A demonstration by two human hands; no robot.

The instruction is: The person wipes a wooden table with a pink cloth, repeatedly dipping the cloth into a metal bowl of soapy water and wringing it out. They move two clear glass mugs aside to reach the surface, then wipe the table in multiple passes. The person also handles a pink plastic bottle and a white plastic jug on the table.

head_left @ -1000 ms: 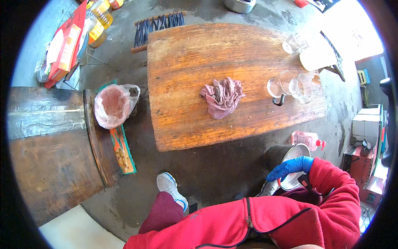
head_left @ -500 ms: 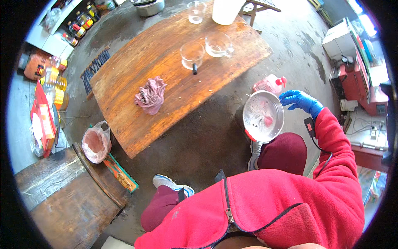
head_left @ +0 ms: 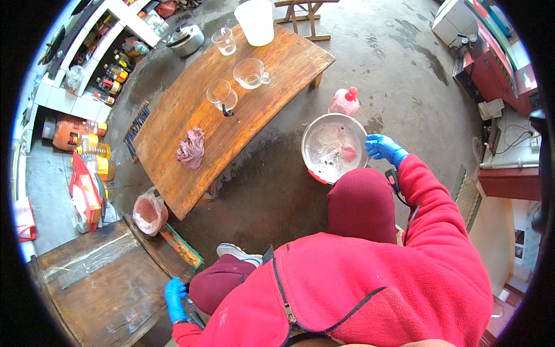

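My right hand (head_left: 384,148), in a blue glove, has its fingers curled at the right rim of a round metal basin (head_left: 315,136). Cloudy water with bubbles and dark specks lies in the basin, along with a pinkish-red object (head_left: 348,153) whose kind I cannot make out. A red patch shows at the basin's lower left rim. Just beyond it stands a clear pink bottle (head_left: 344,103) with a red top. At the lower left my left hand (head_left: 175,298), also blue-gloved, hangs beside my knee near a dark wooden surface, fingers loosely bent with nothing visible in them.
A low wooden table (head_left: 196,92) carries two glass cups (head_left: 221,94) (head_left: 250,74), a clear cup (head_left: 224,41), a white bucket (head_left: 255,23) and a crumpled pink cloth (head_left: 191,148). A lined waste bin (head_left: 149,214) stands by the dark wooden bench (head_left: 98,277).
My left hand has come into view at the lower left. The view has shifted, and the basin now looks rounder and less tilted. My right hand stays at its rim.
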